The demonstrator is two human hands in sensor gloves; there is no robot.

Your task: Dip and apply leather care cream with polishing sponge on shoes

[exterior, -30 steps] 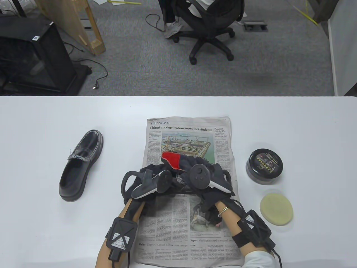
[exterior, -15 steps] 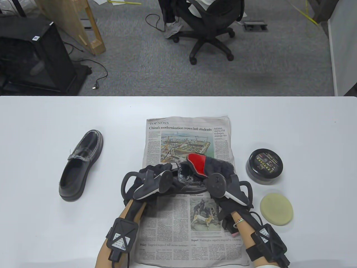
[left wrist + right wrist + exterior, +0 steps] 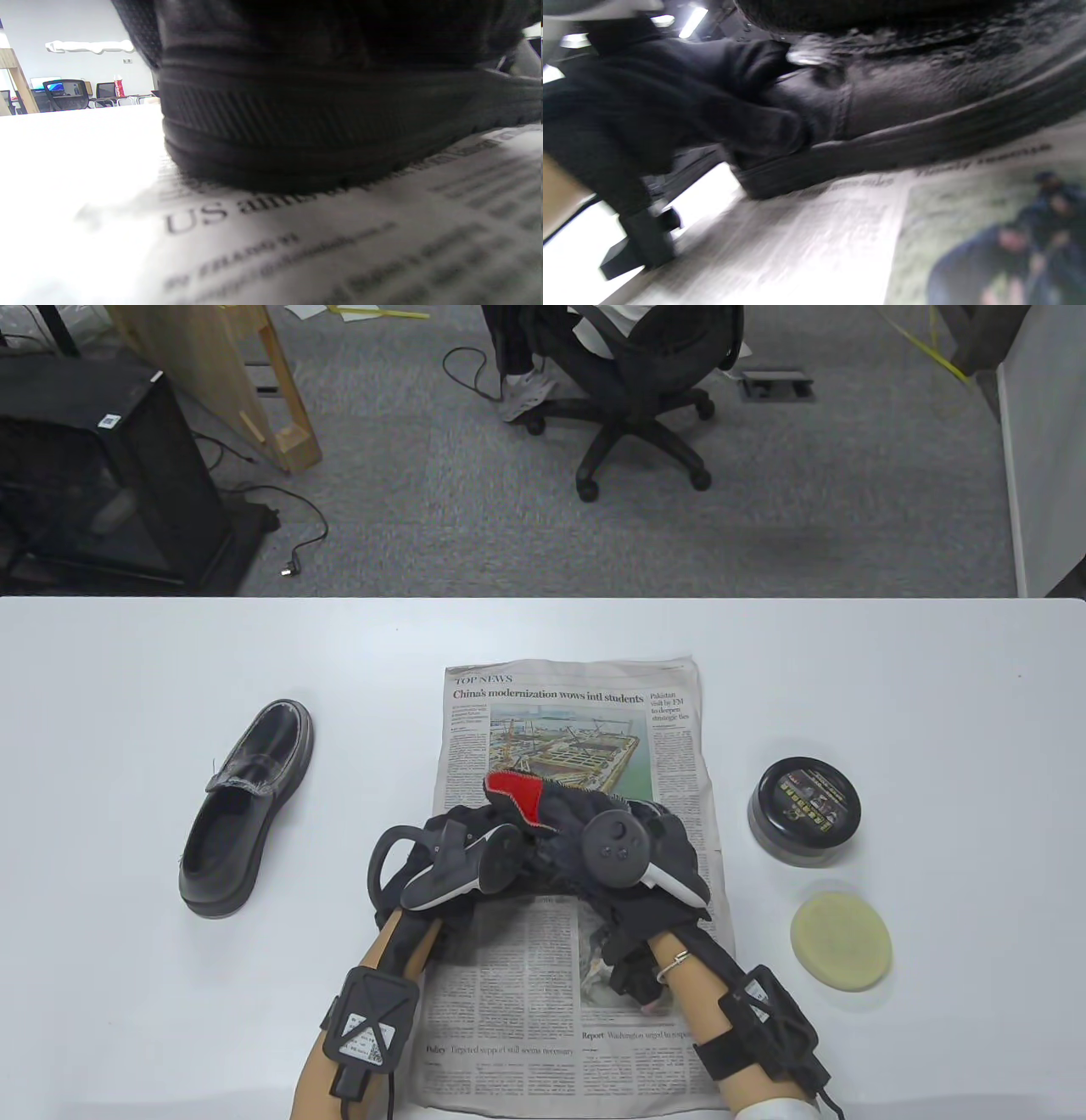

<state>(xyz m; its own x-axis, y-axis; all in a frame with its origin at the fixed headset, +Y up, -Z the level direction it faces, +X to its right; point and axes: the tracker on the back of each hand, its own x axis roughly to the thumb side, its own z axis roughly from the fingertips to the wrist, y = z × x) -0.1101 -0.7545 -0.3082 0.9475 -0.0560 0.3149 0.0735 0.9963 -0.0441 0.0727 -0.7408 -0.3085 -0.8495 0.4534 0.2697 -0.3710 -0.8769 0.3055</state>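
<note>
1. Table view: shows both hands over a black shoe on the newspaper (image 3: 577, 704) mid-worktop. Left hand (image 3: 450, 861) steadies the heel end. Right hand (image 3: 628, 848) presses a red-and-black polishing cloth (image 3: 519, 796) to the upper, fingers curled round it. Second shoe (image 3: 246, 806) waits well apart on the left; cream tin (image 3: 804, 812), lid on, and round sponge (image 3: 841, 943) lie untouched on the right. Best to keep strokes short and even, and to hold the shoe on the paper.

2. Left wrist view: fills with the ribbed sole (image 3: 297, 127) sitting flat on newsprint. Cannot tell the finger pose here. Worth keeping that sole flat, so rubbing does not rock it.

3. Right wrist view: catches left gloved fingers (image 3: 746, 123) wrapped on the shoe (image 3: 925, 101) at its side seam, blurred. Firm grip there, light pressure above, probably serves best.
</note>
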